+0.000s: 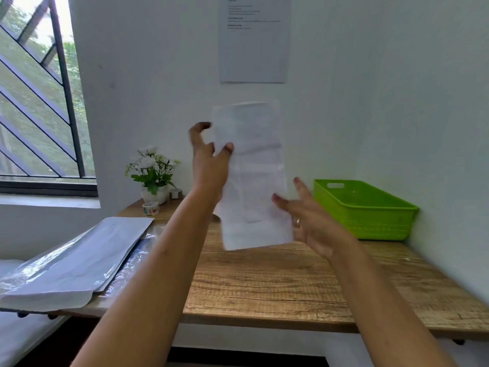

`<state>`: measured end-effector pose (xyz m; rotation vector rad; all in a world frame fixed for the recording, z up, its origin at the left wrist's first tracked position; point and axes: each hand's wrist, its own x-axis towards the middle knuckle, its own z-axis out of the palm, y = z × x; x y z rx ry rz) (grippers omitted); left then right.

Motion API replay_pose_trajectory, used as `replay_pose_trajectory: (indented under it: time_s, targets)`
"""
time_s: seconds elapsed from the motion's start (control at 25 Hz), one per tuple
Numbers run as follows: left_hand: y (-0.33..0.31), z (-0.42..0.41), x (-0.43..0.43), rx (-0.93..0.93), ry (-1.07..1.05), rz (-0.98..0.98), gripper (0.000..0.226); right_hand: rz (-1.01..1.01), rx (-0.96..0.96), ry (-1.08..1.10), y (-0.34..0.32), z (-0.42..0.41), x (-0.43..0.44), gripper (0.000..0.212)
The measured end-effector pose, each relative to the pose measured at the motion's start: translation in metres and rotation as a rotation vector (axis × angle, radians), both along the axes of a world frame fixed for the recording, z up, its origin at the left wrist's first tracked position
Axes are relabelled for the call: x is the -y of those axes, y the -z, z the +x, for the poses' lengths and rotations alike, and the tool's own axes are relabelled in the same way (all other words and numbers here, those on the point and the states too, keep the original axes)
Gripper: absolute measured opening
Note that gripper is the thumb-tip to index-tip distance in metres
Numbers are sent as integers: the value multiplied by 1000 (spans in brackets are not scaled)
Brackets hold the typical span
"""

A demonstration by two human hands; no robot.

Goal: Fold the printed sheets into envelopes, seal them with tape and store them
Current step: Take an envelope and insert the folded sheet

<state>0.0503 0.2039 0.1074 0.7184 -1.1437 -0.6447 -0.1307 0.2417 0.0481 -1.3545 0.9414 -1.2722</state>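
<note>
Forearms rise to a folded printed sheet point(254, 176) held in the air over the wooden table point(264, 282), long axis near upright, top tipped slightly left. Likely light and floppy, creases easily; best taken by the edges. Left hand point(209, 165) pinches its left edge, thumb in front. Right hand point(312, 218) is spread, fingertips touching the lower right edge. Green basket point(370, 223) sits right, tape roll point(150, 208) back left.

Basket point(375, 221) sitting back right on table point(264, 282), flowerpot point(154, 193) and tape roll point(150, 208) back left, sheet stack point(79, 260) lying front left, folded sheet point(254, 168) above centre.
</note>
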Motion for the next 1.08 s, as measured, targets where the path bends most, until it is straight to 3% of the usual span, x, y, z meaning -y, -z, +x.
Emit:
replay_pose_trajectory:
  time_s: [0.04, 0.12, 0.2, 0.32, 0.4, 0.52, 0.64, 0.72, 0.84, 0.92, 1.0, 1.08]
  targets:
    - [4, 0, 1, -144, 14, 25, 51, 19, -100, -30, 5, 3, 1, 88]
    - [19, 1, 1, -252, -52, 82, 54, 27, -179, 6, 9, 1, 4, 72]
    - [39, 4, -3, -307, -99, 156, 51, 49, -83, 97, 5, -9, 10, 63]
    - [63, 12, -24, -279, 56, 352, 37, 44, 23, 275, 1, -29, 23, 64]
    - [75, 18, -51, 35, 123, 522, 24, 49, -63, 375, 3, -42, 33, 64]
    - [86, 19, -87, 628, 143, 717, 28, 117, -290, 413, 9, -53, 44, 56]
    - [81, 4, -98, 1059, 121, 704, 24, 219, -498, 362, 22, -53, 49, 43]
    - [79, -8, -87, 1231, -27, 467, 24, 230, -629, 339, 33, -51, 51, 40]
    - [82, -25, -58, 1391, -125, 209, 36, 217, -626, 303, 38, -49, 54, 42]
    - [93, -33, -36, 1585, -58, 200, 54, 165, -661, 329, 41, -50, 56, 47]
    - [103, -35, -19, 1772, 40, 298, 66, 63, -825, 383, 42, -50, 54, 50]
    - [113, -32, -8, 1827, 105, 390, 69, 9, -1023, 294, 47, -45, 49, 54]
